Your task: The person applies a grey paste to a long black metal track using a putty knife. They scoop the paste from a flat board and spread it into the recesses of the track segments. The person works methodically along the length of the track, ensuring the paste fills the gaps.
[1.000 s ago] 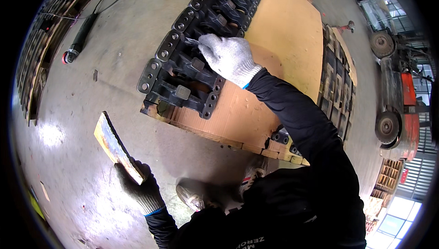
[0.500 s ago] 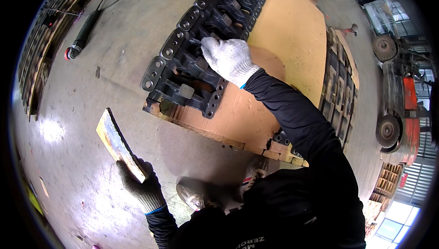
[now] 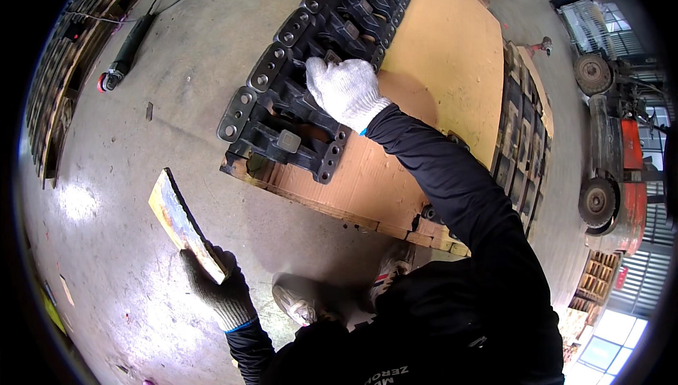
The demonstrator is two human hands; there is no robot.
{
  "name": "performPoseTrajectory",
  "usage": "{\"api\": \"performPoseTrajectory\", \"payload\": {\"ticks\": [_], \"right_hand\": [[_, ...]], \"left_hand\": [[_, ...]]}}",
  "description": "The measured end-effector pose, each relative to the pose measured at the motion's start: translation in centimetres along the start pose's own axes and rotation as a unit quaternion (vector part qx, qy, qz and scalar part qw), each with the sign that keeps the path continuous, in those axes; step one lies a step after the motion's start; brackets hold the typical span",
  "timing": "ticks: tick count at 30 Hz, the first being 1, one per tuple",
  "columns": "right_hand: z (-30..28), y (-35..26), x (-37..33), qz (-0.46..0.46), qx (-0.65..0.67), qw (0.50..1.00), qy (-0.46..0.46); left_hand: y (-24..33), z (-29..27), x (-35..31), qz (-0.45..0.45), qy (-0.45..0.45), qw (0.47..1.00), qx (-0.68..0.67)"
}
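Observation:
My left hand [image 3: 220,287], in a dark knit glove, grips the lower end of a flat, worn board [image 3: 179,217] with yellowish and grey patches, held tilted above the floor. In a white knit glove, my right hand [image 3: 346,92] is over the black steel track chain [image 3: 263,78], with its fingers curled together. Whatever those fingers hold is hidden from view. The chain is made of linked segments with round holes and pins, running away from me on a cardboard-covered pallet [image 3: 364,180].
An angle grinder [image 3: 131,51] with a cord lies on the concrete floor at left, beside stacked wooden pallets [image 3: 62,113]. More black track parts [image 3: 522,141] line the cardboard's right side. A red forklift [image 3: 631,152] stands at far right. My shoes [image 3: 296,300] are close to the pallet's front edge.
My right hand has shifted slightly along the chain, and the thin dark tip that stuck out from its fingers no longer shows. My left hand and the board stay nearly still.

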State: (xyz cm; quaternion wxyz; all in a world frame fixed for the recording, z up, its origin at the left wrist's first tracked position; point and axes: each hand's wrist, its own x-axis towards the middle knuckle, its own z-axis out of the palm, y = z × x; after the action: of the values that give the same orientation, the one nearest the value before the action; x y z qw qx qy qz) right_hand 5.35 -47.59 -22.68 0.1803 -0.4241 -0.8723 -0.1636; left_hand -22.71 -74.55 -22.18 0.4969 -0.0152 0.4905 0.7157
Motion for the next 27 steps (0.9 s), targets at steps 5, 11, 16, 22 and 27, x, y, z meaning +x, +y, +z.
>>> {"api": "performPoseTrajectory", "payload": {"ticks": [5,11,16,22,27], "right_hand": [[-0.5,-0.1,0.5,0.007,0.025,0.999,-0.033],[0.3,0.4,1.4,0.002,0.028,0.999,-0.027],[-2.6,0.3,0.8,0.057,0.06,0.995,-0.062],[-3.3,1.3,-0.5,0.045,0.059,0.997,-0.013],[-2.7,0.8,-0.2,0.039,0.043,0.998,-0.024]], "left_hand": [[0.0,0.2,-0.1,0.004,0.027,0.999,0.016],[-0.2,1.8,-0.9,0.006,0.051,0.999,0.008],[0.4,-0.4,-0.8,0.005,0.007,1.0,0.008],[0.7,1.8,-1.3,0.006,0.051,0.999,-0.007],[0.4,0.8,-1.0,-0.002,0.006,1.0,-0.007]]}}
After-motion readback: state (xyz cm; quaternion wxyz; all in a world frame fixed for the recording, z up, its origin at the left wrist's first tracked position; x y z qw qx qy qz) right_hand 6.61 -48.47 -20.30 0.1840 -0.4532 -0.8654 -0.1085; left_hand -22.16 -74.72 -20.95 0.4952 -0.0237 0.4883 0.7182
